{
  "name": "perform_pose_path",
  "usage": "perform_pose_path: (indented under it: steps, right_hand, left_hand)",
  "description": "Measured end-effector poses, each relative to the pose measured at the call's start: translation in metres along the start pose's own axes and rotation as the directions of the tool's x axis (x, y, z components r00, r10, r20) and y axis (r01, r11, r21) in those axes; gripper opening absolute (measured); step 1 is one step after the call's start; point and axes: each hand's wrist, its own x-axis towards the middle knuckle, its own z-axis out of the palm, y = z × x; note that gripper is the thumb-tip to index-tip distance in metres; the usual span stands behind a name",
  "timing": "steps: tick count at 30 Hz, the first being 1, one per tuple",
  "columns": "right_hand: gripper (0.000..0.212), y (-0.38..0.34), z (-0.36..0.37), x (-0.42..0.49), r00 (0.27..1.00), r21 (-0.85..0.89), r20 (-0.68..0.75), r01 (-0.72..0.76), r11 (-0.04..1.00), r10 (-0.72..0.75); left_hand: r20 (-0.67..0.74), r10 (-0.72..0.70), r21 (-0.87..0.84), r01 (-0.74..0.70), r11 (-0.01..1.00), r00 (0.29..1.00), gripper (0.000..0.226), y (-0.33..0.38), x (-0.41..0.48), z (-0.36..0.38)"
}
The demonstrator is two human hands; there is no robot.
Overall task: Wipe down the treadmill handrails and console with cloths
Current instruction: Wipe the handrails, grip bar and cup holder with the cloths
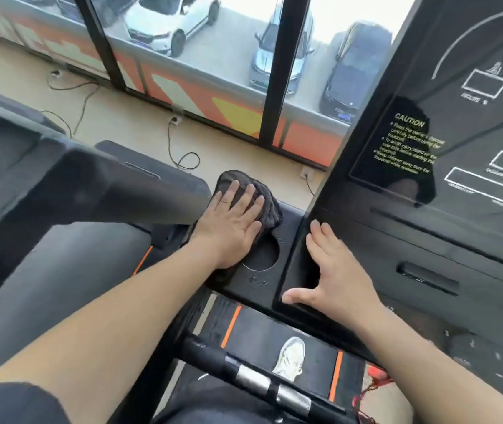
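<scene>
**Left hand flat on cloth at console tray, right hand spread on console edge**

Your left hand [232,221] lies palm-down on the dark brown cloth [267,206], fingers straight and slightly fanned, pointing to 1 o'clock. It presses the cloth and grips nothing. The cloth sits at frame centre on the black tray [255,281] at the console's 9 o'clock side. It is bunched, with its long axis running 7 to 1 o'clock. Most of it is under your palm, and only the far edge and right fold show. Its near end is lost against the black plastic.

The round cup recess [264,257] at 6 o'clock of the cloth is partly covered by the heel of your hand.

Your right hand [336,270] is empty, fingers straight toward 11 o'clock and thumb out to 9 o'clock. It looks to rest on the console [397,240] lower-left corner, but contact is hard to confirm.

The console fills the 3 o'clock side, tilted, and is cut off by the frame. The caution label [412,145] heading reads, but the small text is blurred.

The handrail [259,382] with silver grip plates runs 10 to 4 o'clock at the bottom, cut off by the frame edge. A white shoe [290,356] shows on the belt [256,328] behind it.
</scene>
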Motion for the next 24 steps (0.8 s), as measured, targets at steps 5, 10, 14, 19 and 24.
perform_pose_path:
  steps: [5, 10, 14, 19, 24]
  right_hand:
    - [0.131, 0.004, 0.002, 0.001, 1.0, -0.05, 0.005, 0.02, 0.999, -0.02]
    - [0.121, 0.0, -0.001, -0.001, 1.0, -0.046, -0.006, 0.024, 0.999, -0.024]
    - [0.12, -0.002, -0.002, 0.0, 1.0, -0.047, 0.002, 0.029, 0.998, -0.029]
    - [0.12, 0.0, 0.0, 0.001, 1.0, -0.039, -0.009, 0.023, 0.999, -0.023]
    - [0.119, -0.003, -0.006, 0.001, 0.999, -0.05, 0.045, 0.01, 0.999, -0.008]
  left_hand:
    - [0.038, 0.118, 0.053, -0.12, 0.991, 0.992, 0.063, 0.012, -0.022, -0.001]
    - [0.037, 0.172, 0.019, -0.172, 0.985, 0.984, 0.061, 0.029, 0.033, -0.016]
    - [0.049, 0.13, -0.05, -0.128, 0.991, 0.99, 0.061, 0.054, 0.039, -0.015]
    - [0.112, 0.174, -0.05, -0.169, 0.984, 0.978, 0.066, 0.059, -0.021, -0.003]
    - [0.168, 0.177, -0.02, -0.176, 0.984, 0.97, 0.066, 0.044, 0.046, -0.024]
